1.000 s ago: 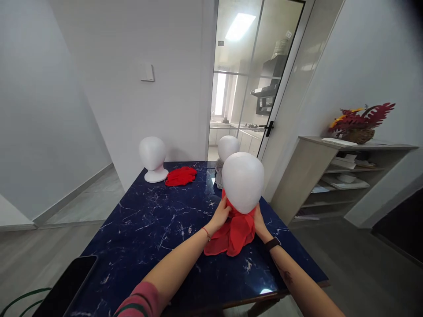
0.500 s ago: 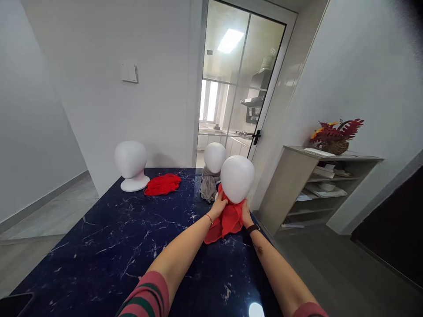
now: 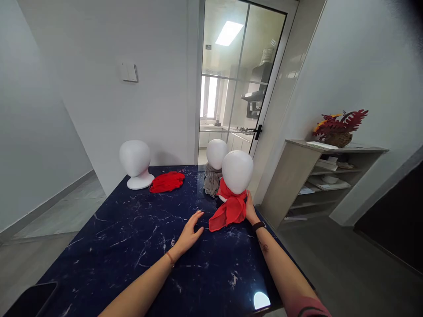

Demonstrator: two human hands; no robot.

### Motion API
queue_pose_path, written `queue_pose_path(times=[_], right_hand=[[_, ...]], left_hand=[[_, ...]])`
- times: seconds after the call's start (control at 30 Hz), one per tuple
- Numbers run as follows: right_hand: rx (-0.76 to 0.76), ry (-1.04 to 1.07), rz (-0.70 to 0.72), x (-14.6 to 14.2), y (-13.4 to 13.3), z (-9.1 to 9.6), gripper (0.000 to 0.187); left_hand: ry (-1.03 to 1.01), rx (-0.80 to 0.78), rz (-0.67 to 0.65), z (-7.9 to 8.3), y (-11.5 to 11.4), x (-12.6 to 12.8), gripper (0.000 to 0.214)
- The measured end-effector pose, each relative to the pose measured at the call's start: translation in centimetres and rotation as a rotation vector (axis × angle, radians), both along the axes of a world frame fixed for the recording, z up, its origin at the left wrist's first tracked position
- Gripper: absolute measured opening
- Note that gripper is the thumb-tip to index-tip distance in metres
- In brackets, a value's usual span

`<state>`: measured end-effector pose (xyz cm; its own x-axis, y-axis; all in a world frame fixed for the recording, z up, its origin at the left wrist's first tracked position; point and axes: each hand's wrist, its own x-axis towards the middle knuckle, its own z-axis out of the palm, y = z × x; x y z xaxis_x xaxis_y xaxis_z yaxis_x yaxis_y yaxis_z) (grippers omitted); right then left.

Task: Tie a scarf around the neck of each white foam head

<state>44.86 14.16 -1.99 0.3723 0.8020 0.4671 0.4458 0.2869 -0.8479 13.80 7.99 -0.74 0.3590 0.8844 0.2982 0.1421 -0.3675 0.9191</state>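
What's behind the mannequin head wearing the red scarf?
Another white mannequin head, with a gray scarf around its neck. The front head and red scarf hide part of the gray scarf.

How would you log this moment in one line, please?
left hand: open, empty | right hand: beside red scarf, grip unclear | front head: scarf around neck | red cloth: on table beside left head

you get soft indoor light; ceiling panel (image 3: 229, 33) and window (image 3: 211, 97) washed out, glare on your glossy table (image 3: 198, 281), upper-right corner dark.
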Motion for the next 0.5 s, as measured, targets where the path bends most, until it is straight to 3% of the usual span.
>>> queue_pose_path(times=[0.07, 0.17, 0.23, 0.3, 0.37, 0.5], right_hand=[[-0.075, -0.021, -0.054, 0.0, -1.4, -0.3, 0.103], [-0.198, -0.007, -0.286, -0.7, -4.4, -1.0, 0.088], [-0.215, 0.018, -0.434, -2.5, -7.2, -1.8, 0.075], [-0.193, 0.027, -0.460, -5.6, -10.4, -2.4, 0.064], [-0.182, 0.009, -0.301, -10.0, -13.7, -2.5, 0.053], [-0.224, -0.171, 0.425, -19.8, -17.0, -0.5, 0.039]], left_hand=[[0.025, 0.000, 0.063, 0.0, -2.4, -4.6, 0.044], [0.009, -0.073, 0.230, 0.3, -4.6, -9.5, 0.028], [-0.028, -0.127, 0.368, 0.3, -5.3, -11.1, 0.022], [-0.055, -0.144, 0.426, 0.4, -5.7, -11.6, 0.019], [-0.053, -0.131, 0.377, 0.6, -6.0, -11.4, 0.018], [-0.070, -0.108, 0.258, 1.0, -6.5, -10.4, 0.016]])
